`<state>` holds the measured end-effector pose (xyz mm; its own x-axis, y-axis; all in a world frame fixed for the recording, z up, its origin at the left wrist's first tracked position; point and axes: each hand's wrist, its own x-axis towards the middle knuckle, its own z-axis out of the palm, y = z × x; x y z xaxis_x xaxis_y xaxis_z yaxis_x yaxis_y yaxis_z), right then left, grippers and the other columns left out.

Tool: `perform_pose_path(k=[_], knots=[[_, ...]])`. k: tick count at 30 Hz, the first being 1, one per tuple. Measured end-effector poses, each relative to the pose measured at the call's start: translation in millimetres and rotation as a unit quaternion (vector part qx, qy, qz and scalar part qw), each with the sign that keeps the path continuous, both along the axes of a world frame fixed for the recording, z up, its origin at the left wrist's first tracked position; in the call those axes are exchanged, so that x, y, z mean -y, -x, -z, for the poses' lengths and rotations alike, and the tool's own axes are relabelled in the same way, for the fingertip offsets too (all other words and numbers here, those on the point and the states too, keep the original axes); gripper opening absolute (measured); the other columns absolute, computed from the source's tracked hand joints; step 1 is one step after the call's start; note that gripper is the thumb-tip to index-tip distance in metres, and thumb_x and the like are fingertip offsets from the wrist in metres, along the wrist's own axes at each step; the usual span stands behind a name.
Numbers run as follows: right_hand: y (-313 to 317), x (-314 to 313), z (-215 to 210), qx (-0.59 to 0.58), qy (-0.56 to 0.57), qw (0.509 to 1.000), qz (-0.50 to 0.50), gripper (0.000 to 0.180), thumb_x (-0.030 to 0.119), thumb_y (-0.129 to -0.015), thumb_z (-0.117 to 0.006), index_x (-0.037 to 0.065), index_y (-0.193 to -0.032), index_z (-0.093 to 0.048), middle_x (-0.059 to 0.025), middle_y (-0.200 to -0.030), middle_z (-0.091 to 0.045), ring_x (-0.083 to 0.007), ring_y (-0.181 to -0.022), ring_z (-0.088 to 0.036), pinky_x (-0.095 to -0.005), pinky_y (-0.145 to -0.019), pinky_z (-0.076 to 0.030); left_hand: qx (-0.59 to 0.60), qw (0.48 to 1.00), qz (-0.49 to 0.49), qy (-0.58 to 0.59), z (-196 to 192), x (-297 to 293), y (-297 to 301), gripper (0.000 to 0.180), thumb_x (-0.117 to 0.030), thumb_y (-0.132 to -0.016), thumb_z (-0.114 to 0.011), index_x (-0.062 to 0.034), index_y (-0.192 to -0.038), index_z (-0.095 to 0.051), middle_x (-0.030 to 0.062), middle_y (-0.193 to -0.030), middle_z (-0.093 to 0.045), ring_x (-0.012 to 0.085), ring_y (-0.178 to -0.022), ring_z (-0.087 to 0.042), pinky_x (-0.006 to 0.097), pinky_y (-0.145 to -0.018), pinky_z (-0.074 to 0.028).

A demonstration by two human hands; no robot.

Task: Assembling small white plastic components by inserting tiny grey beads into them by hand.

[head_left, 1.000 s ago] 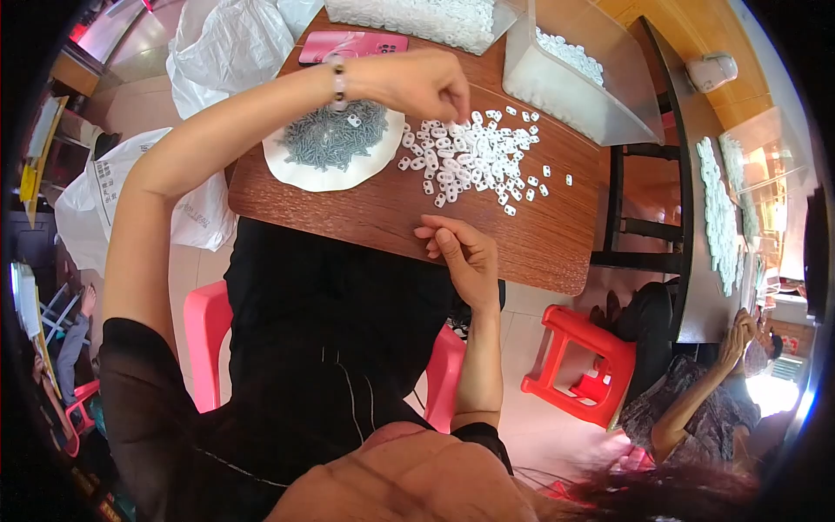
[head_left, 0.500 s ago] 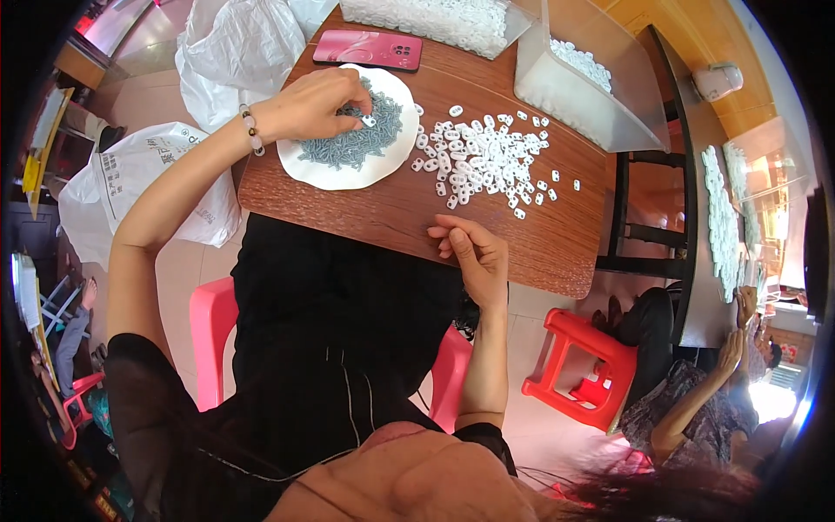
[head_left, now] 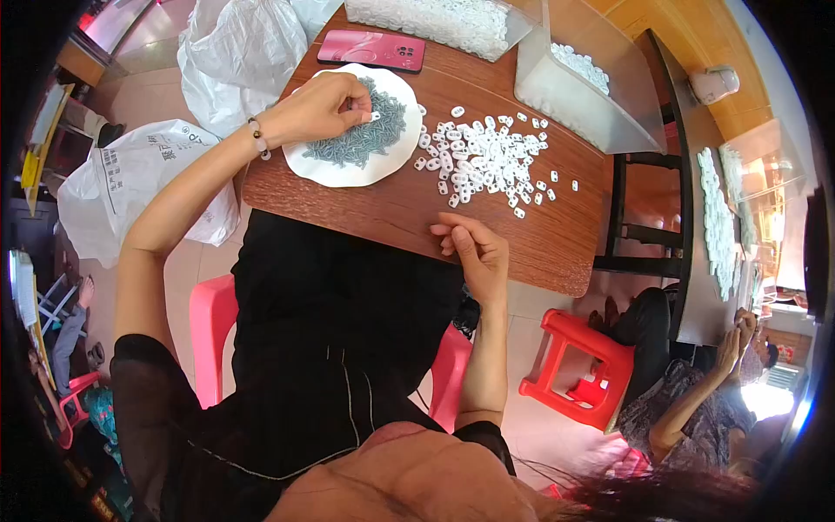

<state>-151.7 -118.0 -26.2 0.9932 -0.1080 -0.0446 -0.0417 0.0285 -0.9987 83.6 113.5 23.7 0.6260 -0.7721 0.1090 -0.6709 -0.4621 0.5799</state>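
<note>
Head view, single moment.

Left hand [head_left: 317, 109]: over the white plate [head_left: 348, 170], which lies on the brown wooden tabletop [head_left: 383, 209] and carries a heap of small grey screws [head_left: 365, 139]. Thumb and forefinger pinched together at the heap's upper right edge; a small white piece shows right at the fingertips [head_left: 372, 114]. Whether a screw is also gripped: cannot tell, too small. Remaining fingers curled above the screws. Beaded bracelet [head_left: 257, 137] on the wrist.

Right hand [head_left: 474, 252]: at the near edge of the tabletop, palm turned up, fingers loosely curled inward and close together. Whether anything lies inside them: cannot tell. The hand is apart from the parts pile, with bare wood between.

Pile of small white plastic pieces [head_left: 487, 161]: spread loose on the tabletop just right of the plate, a few strays touching its rim side.

Also on the tabletop: pink phone [head_left: 372, 50] beyond the plate; clear plastic bin [head_left: 583, 100] with more white pieces at the far right; another tray of white pieces [head_left: 444, 17] at the far edge.

Beside the tabletop: white plastic bags [head_left: 139, 183] on the floor at left, red plastic stool [head_left: 578, 365] at right, another person's hand [head_left: 726, 348] lower right
</note>
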Motion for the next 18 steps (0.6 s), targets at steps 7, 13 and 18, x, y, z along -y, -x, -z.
perform_pose_path(k=[7,13,18], knots=[[1,-8,0,0.072,-0.009,0.995,0.062,0.027,0.016,-0.096,-0.055,-0.002,-0.113,-0.062,-0.0078,-0.095,-0.068,-0.0075,-0.076,-0.057,-0.021,-0.067,-0.047,-0.228,0.971,0.039,0.058,3,0,25,0.015,-0.015,-0.091,-0.061,-0.0014,-0.086,-0.059,-0.0018,-0.074,-0.055,0.0064,-0.071,-0.047,0.023,-0.064,-0.04],[7,-23,-21,0.082,0.015,0.991,0.109,0.023,0.013,-0.094,-0.058,-0.003,-0.11,-0.063,-0.0074,-0.096,-0.067,-0.0078,-0.081,-0.058,-0.0204,-0.07,-0.046,-0.229,0.963,0.067,0.128,-10,17,88,0.017,-0.017,-0.085,-0.066,-0.0005,-0.088,-0.064,0.007,-0.076,-0.063,0.0124,-0.069,-0.056,0.028,-0.062,-0.045],[10,-38,-22,0.044,-0.026,0.996,0.073,0.021,0.008,-0.088,-0.065,-0.002,-0.107,-0.064,-0.0052,-0.093,-0.064,-0.0085,-0.086,-0.06,-0.0205,-0.076,-0.047,-0.264,0.953,0.071,0.134,-11,26,130,0.014,-0.014,-0.082,-0.066,-0.0006,-0.082,-0.062,0.009,-0.077,-0.058,0.0171,-0.067,-0.058,0.029,-0.06,-0.046]])
